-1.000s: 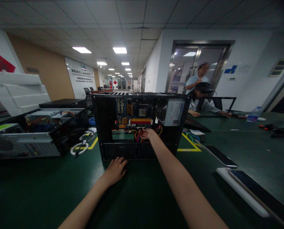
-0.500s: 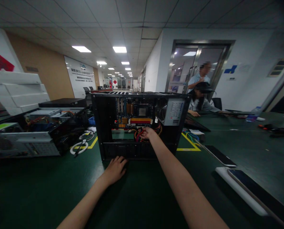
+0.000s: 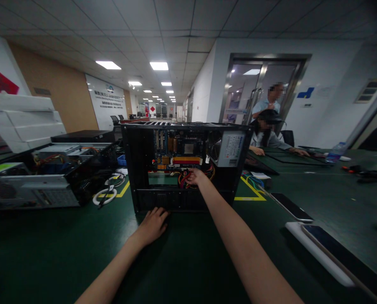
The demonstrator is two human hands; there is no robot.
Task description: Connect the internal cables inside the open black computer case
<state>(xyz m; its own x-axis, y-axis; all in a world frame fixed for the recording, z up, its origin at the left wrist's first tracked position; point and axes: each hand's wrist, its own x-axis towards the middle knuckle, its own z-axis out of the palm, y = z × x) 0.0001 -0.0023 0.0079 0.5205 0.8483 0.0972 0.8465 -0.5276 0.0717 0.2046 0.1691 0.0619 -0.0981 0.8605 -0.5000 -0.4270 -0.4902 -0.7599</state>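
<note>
A black computer case (image 3: pixel 188 201) stands upright on the green table with its side open towards me. Inside it I see a motherboard (image 3: pixel 188 141) with red and yellow memory slots, and a power supply (image 3: pixel 231 147) at the upper right. My right hand (image 3: pixel 195 177) reaches into the lower part of the case, its fingers closed on a bundle of coloured power cables (image 3: pixel 182 180). My left hand (image 3: pixel 153 223) lies on the table with fingers spread, the fingertips at the bottom front edge of the case.
Another opened computer case (image 3: pixel 46 181) lies at left, beside a coiled white cable (image 3: pixel 105 196). On the right are a dark phone (image 3: pixel 291 207), a white slab (image 3: pixel 318 253) with another phone on it, and a bottle (image 3: pixel 336 153). A person (image 3: pixel 267 131) sits across the table; another stands behind.
My hands and the computer case keep the same positions. Across the table, the seated person's hand and a thin dark frame have shifted slightly.
</note>
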